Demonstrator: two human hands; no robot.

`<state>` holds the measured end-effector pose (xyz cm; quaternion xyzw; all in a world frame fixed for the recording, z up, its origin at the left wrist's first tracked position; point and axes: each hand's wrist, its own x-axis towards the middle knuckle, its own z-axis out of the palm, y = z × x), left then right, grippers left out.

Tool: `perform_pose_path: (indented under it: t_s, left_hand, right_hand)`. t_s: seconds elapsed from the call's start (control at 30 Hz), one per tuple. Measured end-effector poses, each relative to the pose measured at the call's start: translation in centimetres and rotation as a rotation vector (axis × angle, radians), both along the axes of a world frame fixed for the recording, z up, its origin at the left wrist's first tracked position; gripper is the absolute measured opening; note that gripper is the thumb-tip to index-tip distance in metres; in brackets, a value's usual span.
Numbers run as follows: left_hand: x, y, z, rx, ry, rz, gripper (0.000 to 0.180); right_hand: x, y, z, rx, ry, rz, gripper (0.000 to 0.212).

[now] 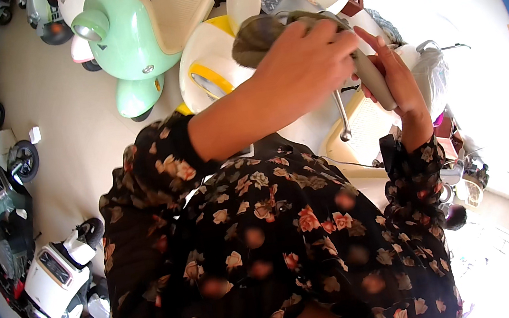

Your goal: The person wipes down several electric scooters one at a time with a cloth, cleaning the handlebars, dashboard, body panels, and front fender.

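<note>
The left hand (306, 60) is closed on a bunched brown cloth (255, 36), positioned at the upper end of a grey oblong part (375, 82); contact between cloth and part is hidden. The right hand (398, 77) is clamped around the part's right edge. A metal lever (343, 117) is near its lower end. A mint-green scooter (131, 43) stands on the floor (83, 163), left of both hands.

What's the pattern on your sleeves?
Black sleeves with pink and cream flowers, best in the head view.

A mint scooter (130, 49) (glossy) stands on a beige floor (76, 161).
</note>
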<state>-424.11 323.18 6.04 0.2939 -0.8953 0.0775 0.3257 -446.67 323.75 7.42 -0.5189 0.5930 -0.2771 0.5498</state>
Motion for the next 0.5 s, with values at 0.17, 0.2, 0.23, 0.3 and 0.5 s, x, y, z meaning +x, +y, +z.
perform_pose_path:
  t_s: [0.17, 0.2, 0.23, 0.3, 0.5]
  left_hand:
    - [3.3, 0.2, -1.0, 0.259, 0.086, 0.117, 0.024]
    - [3.8, 0.1, -1.1, 0.28, 0.065, 0.181, 0.024]
    - [4.1, 0.0, -1.3, 0.275, 0.052, 0.232, 0.025]
    - [4.2, -0.5, -1.6, 0.391, 0.116, 0.306, 0.033]
    - [0.7, 4.8, -4.3, 0.506, 0.467, 0.122, 0.046]
  right_hand:
    - [-0.1, -0.2, 0.0, -0.048, -0.009, 0.055, 0.066]
    - [-0.2, -0.3, -0.1, -0.038, -0.01, 0.047, 0.066]
    - [-0.2, -0.3, -0.1, -0.038, -0.016, 0.049, 0.066]
    - [-0.2, -0.4, -0.2, -0.038, -0.036, 0.044, 0.065]
    - [0.2, -0.4, 0.1, 0.041, -0.065, 0.003, 0.062]
